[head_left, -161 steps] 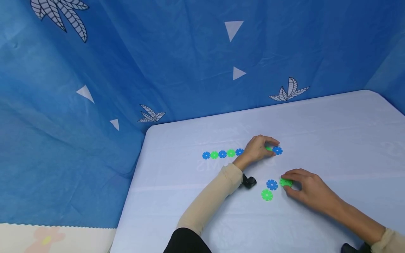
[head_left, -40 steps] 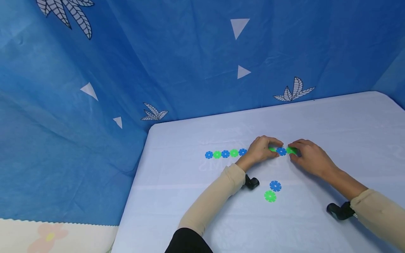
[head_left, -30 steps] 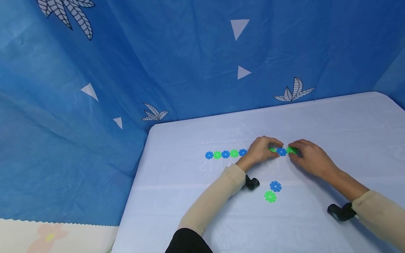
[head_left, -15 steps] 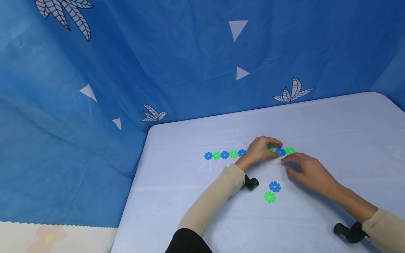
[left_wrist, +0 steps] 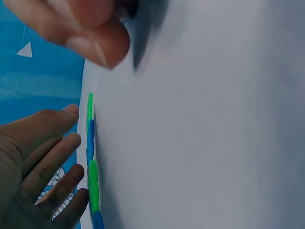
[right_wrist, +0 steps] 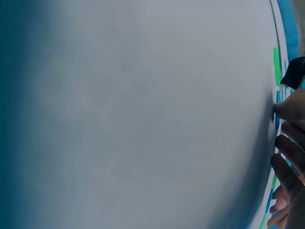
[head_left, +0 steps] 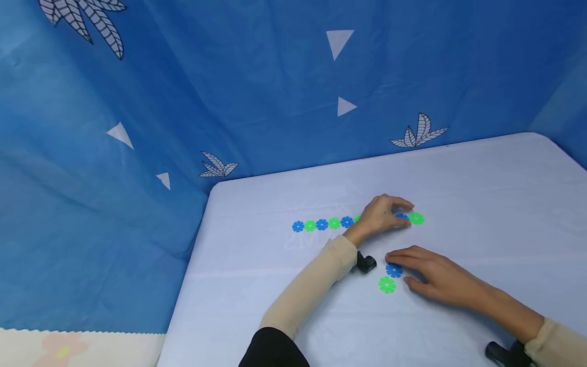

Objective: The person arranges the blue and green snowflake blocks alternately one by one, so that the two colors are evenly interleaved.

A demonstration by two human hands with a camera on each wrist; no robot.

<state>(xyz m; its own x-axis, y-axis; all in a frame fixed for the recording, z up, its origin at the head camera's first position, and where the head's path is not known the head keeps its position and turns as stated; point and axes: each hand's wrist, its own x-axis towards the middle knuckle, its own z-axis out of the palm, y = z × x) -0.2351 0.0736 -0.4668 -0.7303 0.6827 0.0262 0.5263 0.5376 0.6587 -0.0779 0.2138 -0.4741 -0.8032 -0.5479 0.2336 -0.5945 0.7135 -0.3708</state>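
Observation:
Blue and green notched plastic discs form a row across the white table; a blue disc (head_left: 298, 226) starts it at left and a green disc (head_left: 416, 218) ends it at right. My left hand (head_left: 379, 215) hovers over the row, thumb and index finger parted on either side of a blue disc (head_left: 401, 217), hiding several discs. In the left wrist view its fingers lie relaxed beside the row. Nearer me, my right hand (head_left: 437, 275) spreads fingers and thumb about a loose blue disc (head_left: 394, 270), partly covering it. A loose green disc (head_left: 387, 285) lies just below that.
The white tablecloth (head_left: 238, 306) runs back to a blue patterned curtain (head_left: 275, 102). Black wrist cameras (head_left: 367, 263) sit under both forearms, the left one close to the loose discs. A cream floral cloth (head_left: 101, 349) shows at lower left.
My right hand set a green disc at the row's right end, let go, and moved down and left to the loose blue disc. My left hand shifted slightly right along the row.

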